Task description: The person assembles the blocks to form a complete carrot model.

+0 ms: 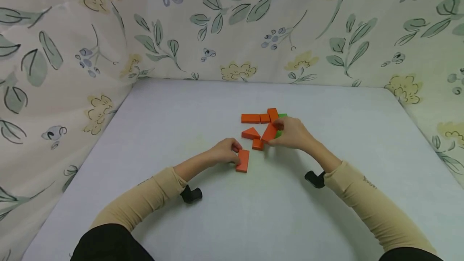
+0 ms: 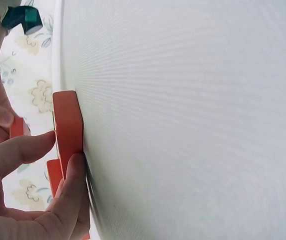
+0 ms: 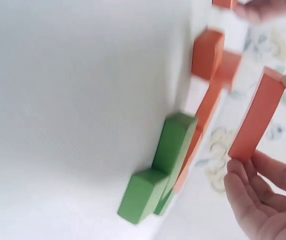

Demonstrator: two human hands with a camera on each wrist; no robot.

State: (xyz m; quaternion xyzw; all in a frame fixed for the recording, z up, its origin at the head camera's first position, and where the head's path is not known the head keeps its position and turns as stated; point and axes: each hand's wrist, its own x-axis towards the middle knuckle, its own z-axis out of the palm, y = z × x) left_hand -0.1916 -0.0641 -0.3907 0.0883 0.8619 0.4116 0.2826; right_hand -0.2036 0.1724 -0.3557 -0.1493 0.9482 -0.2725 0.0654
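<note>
My right fingers (image 3: 239, 187) pinch an orange block (image 3: 258, 117), my left fingers (image 2: 25, 150) a second block (image 2: 69, 120), both likely light, rigid, best held by edges.

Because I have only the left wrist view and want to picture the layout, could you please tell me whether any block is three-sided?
Observer: Yes, the head view shows an orange triangle block lying beyond the left hand.
Operator: Thank you; could you tell me how the right hand holds its block?
Observer: In the right wrist view, the right hand grips a long orange block by its two ends.
Operator: And may I ask whether every block is orange?
Observer: No, the right wrist view also shows at least two green blocks.
</note>
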